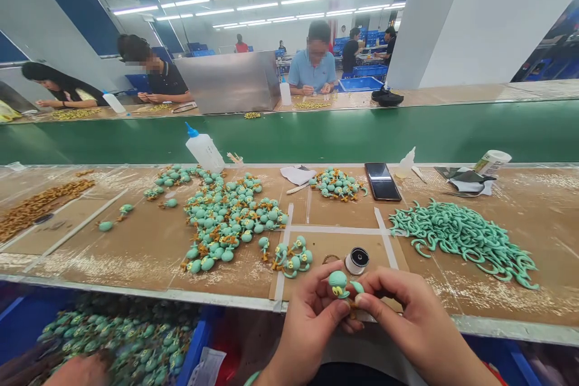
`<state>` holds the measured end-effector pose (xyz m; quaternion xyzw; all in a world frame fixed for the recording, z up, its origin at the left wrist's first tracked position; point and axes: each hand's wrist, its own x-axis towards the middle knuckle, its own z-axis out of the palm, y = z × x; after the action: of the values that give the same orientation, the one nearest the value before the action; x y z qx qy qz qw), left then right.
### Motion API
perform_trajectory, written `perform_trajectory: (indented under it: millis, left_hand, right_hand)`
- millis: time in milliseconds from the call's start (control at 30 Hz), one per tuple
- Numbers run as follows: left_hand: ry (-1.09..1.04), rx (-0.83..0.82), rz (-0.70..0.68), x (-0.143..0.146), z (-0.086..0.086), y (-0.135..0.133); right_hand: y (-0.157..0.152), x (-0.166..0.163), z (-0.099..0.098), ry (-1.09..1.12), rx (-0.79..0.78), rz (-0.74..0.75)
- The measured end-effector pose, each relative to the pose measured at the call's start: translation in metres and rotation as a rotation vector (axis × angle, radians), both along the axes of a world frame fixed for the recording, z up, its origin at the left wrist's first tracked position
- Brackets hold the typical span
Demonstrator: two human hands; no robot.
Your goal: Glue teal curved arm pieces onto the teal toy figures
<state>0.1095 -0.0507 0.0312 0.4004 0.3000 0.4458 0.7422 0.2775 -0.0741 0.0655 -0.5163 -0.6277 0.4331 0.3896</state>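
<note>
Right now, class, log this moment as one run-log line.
left hand: holds toy figure | right hand: pinches green arm piece against it | behind: small round pot, pile of figures

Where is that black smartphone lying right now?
The black smartphone lies flat at the back of the workbench, right of centre, between a small pile of teal figures and the teal arm pieces.
</note>
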Motion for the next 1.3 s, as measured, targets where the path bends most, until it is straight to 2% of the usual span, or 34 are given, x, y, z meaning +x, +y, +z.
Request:
perform_trajectory:
  millis: [233, 367, 500, 600, 700, 867, 900, 1033, 1300]
  left_hand:
    - [-0.005, 0.004, -0.041, -0.001, 0.007, 0.001]
    - [0.112, 0.105, -0.054, -0.005, 0.01, -0.003]
    - [-0.003, 0.11, -0.159, -0.006, 0.005, -0.005]
    - [0.017, 0.106, -0.088, -0.004, 0.0, -0.004]
    - [0.045, 0.143, -0.044, -0.002, 0.0, -0.003]
    - [-0.184, 0.291, -0.099, 0.001, 0.01, -0.006]
    - [-0.205, 0.33, -0.097, 0.002, 0.011, -0.007]
    - [-0.222, 0.443, -0.157, 0.0, 0.012, -0.005]
    - [-0.271, 0.452, -0.212, -0.002, 0.015, -0.004]
  right_hand:
    - [-0.007, 0.0, 0.0, -0.131, 0.171, 0.004]
    - [-0.01, 0.0, -0.002, -0.275, 0.415, -0.021]
    - [-0.009, -0.003, 0.0, -0.45, 0.701, -0.08]
    - [-0.008, -0.006, 0.0, -0.502, 0.83, -0.065]
    - [-0.009, -0.006, 0.0, -0.464, 0.863, -0.058]
    - [-0.01, -0.005, 0.004, -0.421, 0.934, -0.364]
    - [-0.009, -0.006, 0.006, -0.407, 0.91, -0.367]
    - [-0.007, -0.01, 0.015, -0.339, 0.837, -0.219]
    - [-0.008, -0.01, 0.019, -0.309, 0.887, -0.21]
